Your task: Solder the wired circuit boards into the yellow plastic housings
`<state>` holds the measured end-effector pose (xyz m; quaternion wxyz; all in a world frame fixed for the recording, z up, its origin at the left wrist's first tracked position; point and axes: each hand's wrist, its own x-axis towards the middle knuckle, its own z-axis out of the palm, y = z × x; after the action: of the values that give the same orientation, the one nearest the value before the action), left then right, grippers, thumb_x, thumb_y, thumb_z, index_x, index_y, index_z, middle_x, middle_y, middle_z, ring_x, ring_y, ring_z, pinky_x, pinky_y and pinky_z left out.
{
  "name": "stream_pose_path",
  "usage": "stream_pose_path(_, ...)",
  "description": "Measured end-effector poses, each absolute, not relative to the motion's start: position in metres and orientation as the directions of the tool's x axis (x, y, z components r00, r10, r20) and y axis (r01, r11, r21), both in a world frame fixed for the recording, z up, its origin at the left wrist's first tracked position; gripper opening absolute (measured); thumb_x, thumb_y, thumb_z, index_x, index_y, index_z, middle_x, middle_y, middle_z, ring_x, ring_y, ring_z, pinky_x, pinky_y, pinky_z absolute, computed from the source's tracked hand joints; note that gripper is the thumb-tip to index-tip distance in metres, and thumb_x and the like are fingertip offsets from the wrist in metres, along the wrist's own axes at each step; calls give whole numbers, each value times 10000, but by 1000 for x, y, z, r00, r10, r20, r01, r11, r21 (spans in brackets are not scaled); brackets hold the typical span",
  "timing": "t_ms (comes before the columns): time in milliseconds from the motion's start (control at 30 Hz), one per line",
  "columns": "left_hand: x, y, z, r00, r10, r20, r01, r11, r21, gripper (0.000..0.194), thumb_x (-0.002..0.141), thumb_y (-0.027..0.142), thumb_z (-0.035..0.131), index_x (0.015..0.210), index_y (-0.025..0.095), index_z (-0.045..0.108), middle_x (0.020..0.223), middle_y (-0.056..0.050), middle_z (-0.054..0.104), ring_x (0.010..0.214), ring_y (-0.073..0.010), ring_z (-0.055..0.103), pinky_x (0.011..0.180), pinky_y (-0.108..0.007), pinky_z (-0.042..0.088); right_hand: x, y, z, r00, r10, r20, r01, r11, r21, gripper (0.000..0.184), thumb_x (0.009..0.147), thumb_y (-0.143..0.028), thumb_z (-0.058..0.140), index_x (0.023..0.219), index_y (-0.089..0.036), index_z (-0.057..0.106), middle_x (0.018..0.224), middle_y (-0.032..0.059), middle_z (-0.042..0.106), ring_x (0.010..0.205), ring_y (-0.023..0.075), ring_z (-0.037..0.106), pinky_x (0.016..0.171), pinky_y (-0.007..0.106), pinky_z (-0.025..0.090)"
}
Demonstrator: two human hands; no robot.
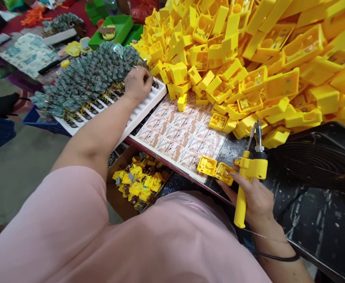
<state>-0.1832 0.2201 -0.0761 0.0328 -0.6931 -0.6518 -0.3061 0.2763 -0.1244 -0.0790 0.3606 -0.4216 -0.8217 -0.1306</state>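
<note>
Firstly, a pink sleeve [57,212] and shirt front fill the nearest part of the view. At the near edge of the black table [316,228], the right hand [255,196] is closed around a yellow gun-shaped tool [252,169], its metal tip directed away from the wearer. Two open yellow cases [207,166] lie side by side just left of the tool, the right one at the fingers of that hand. Below the table edge, a cardboard box [112,198] contains yellow pieces [142,182] mixed with grey and brown parts. Beyond the two cases, a printed sheet [175,135] covers part of the table. A black grille [314,157] stands to the right. Farther out, the left hand [137,84] is at the right end of a white tray [137,116], fingers curled and drawn together; whether they pinch a part cannot be told. Grey components [92,74] with yellow wires stand in dense rows on the tray, left of that hand. A large heap of yellow cases [213,47] occupies the far right. Green trays [122,27] are at the back.
</note>
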Motion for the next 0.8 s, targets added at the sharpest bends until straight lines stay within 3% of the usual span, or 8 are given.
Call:
stream_pose_path(133, -184, 201, -78, 84, 849, 521, 866, -321, 383, 851, 762, 1104, 290, 783, 267, 442, 773, 40, 465, 759, -145, 307, 775, -350, 344, 276, -124, -80, -383, 593, 709, 785, 614, -89, 271, 977, -305, 760, 1196, -194, 644, 784, -7, 681, 577, 120, 569, 559, 246, 448)
stream_pose_path(233, -178, 189, -58, 144, 831, 538, 765, -438, 472, 894, 762, 1104, 254, 874, 245, 474, 809, 58, 480, 751, -96, 319, 743, -336, 375, 275, -124, -80, -377, 592, 713, 775, 622, -106, 274, 958, -291, 783, 1175, -174, 664, 804, 7, 684, 600, 122, 583, 555, 248, 427)
stream_pose_path(400, -126, 150, -12, 200, 875, 441, 470, -481, 740, 840, 693, 1057, 577, 860, 238, 495, 845, 43, 635, 736, -72, 461, 624, -318, 438, 274, -124, -77, -389, 590, 708, 773, 627, -98, 386, 934, -279, 808, 1270, -186, 643, 876, 25, 730, 637, 136, 623, 611, 241, 482)
stream_pose_path(467, -94, 119, 5, 274, 926, 262, 308, -342, 888, 779, 601, 938, 807, 799, 240, 524, 771, 32, 664, 688, -83, 537, 635, -335, 504, 275, -124, -76, -381, 591, 711, 784, 614, -90, 452, 930, -277, 812, 1328, -207, 610, 910, 27, 746, 654, 144, 652, 629, 242, 507)
stream_pose_path(533, -65, 88, 20, 401, 914, 61, 276, -184, 943, 752, 518, 850, 928, 765, 232, 578, 698, 32, 665, 632, -94, 579, 630, -349, 541, 277, -124, -76, -368, 591, 718, 799, 596, -81, 533, 920, -280, 821, 1387, -226, 570, 920, 25, 751, 667, 158, 676, 632, 251, 524)
stream_pose_path(600, -43, 64, 30, 592, 802, -78, 340, -161, 926, 731, 555, 856, 914, 746, 215, 620, 648, 25, 654, 596, -99, 593, 604, -341, 541, 280, -125, -76, -363, 607, 707, 816, 573, -73, 578, 911, -282, 830, 1410, -231, 544, 929, 32, 753, 703, 181, 702, 658, 270, 548)
stream_pose_path(700, -26, 46, 32, 796, 583, -159, 404, -318, 858, 663, 781, 848, 769, 831, 193, 678, 712, -5, 703, 629, -108, 613, 629, -325, 540, 282, -127, -75, -355, 633, 688, 829, 553, -82, 578, 904, -311, 837, 1393, -233, 538, 946, 44, 757, 766, 220, 733, 824, 351, 602)
stream_pose_path(800, -23, 44, 17, 848, 476, -232, 499, -570, 653, 416, 945, 608, 652, 912, 200, 724, 824, -6, 752, 733, -132, 680, 721, -301, 538, 277, -127, -69, -343, 638, 690, 808, 575, -129, 602, 904, -402, 839, 1388, -238, 522, 960, 42, 757, 809, 236, 745, 960, 421, 598)
